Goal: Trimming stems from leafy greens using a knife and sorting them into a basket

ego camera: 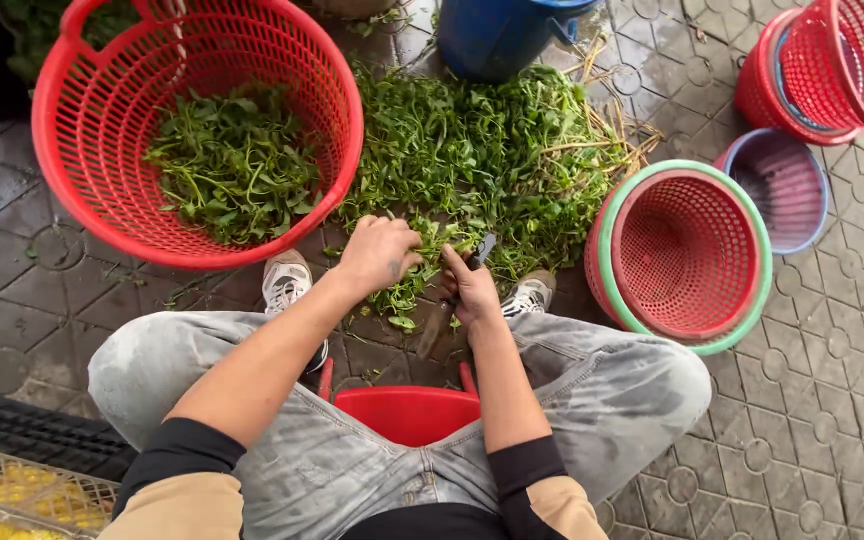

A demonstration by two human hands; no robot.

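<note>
A pile of green leafy stems [492,150] lies on the wet paving in front of me. My left hand [377,255] is closed on a bunch of these greens at the pile's near edge. My right hand [470,290] grips a small knife [482,248] with a dark blade, right beside the bunch. A big red mesh basket [82,130] at the left holds a layer of picked greens [237,165]. I sit on a low red stool [407,412] with my knees spread.
At the right, a red basket nested in a green one [687,255] stands tilted, with a purple basin [782,190] and more red baskets [832,65] behind. A blue bucket [502,35] stands at the far edge. A crate with yellow contents [22,495] is at lower left.
</note>
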